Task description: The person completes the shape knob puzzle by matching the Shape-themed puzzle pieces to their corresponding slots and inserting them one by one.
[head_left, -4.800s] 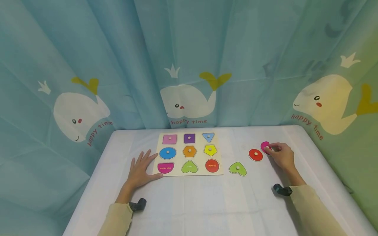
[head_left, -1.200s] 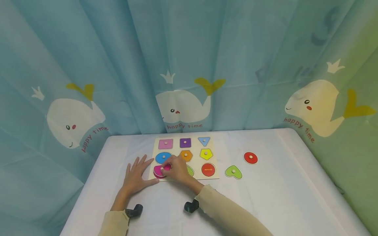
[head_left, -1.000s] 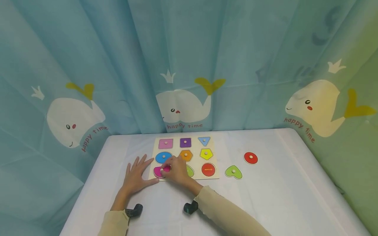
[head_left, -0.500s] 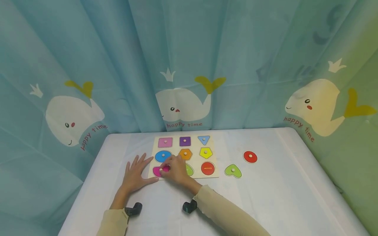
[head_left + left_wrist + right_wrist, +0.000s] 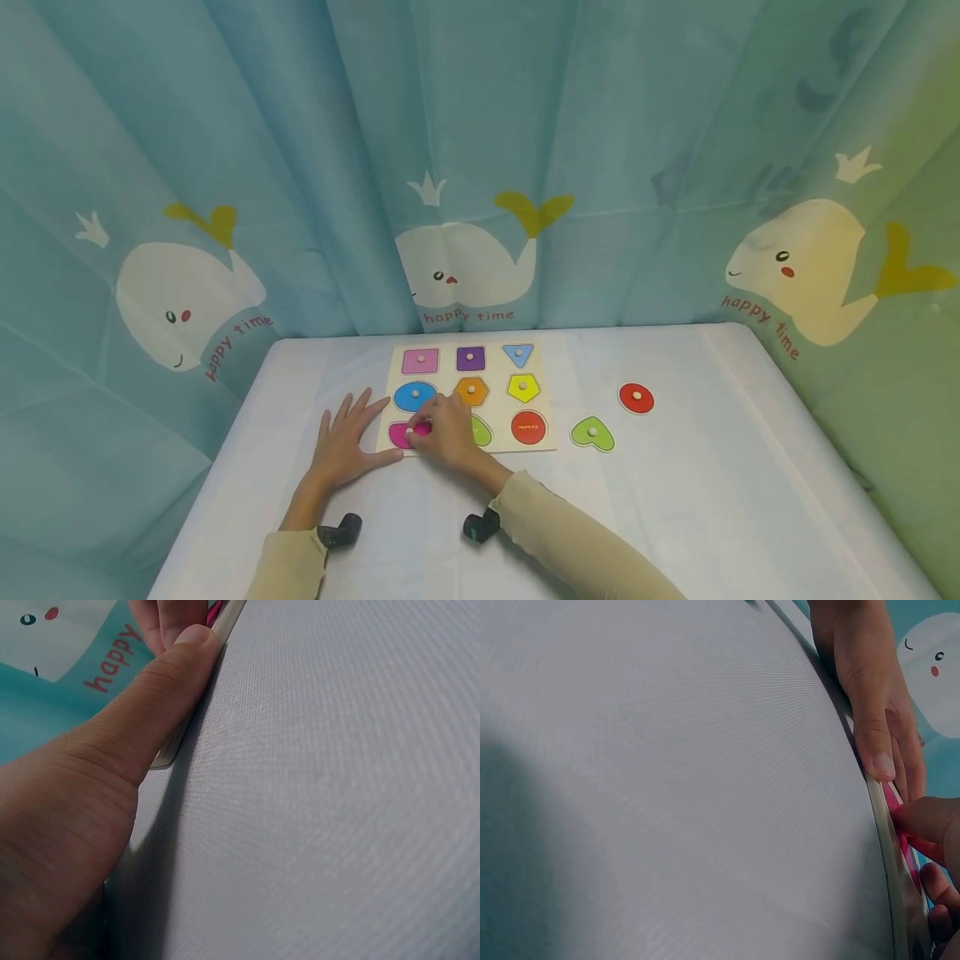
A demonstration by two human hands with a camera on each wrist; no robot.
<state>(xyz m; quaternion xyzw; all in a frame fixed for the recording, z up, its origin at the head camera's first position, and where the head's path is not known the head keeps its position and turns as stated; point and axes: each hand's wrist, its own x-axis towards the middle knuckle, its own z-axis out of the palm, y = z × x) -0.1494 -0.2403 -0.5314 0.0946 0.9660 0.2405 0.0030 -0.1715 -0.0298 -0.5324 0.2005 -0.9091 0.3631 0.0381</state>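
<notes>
My right hand (image 5: pixel 452 433) pinches the small knob of a magenta half-round puzzle piece (image 5: pixel 399 436). The piece lies flat over the half-round place at the near left corner of a pale peg puzzle board (image 5: pixel 498 408). My left hand (image 5: pixel 343 440) rests with spread fingers at the board's left side, its thumb touching the near left corner. In the left wrist view that thumb (image 5: pixel 154 694) lies along the board's edge. The right wrist view shows magenta (image 5: pixel 913 861) under the right fingertips. My right hand partly covers the printed green heart (image 5: pixel 482 432).
Right of the board lie a loose green heart piece (image 5: pixel 583 435) and a loose red round piece (image 5: pixel 628 400), both knob up. A printed red circle (image 5: pixel 528 427) shows on the board; several knobbed shapes fill its other two rows. A whale-print curtain (image 5: pixel 622 167) hangs behind the white table (image 5: pixel 712 467).
My right hand has brought the magenta piece leftward from the table's right side to the board. The piece, tilted at 1.2 s ago, now lies flat. My left hand stays at the board.
</notes>
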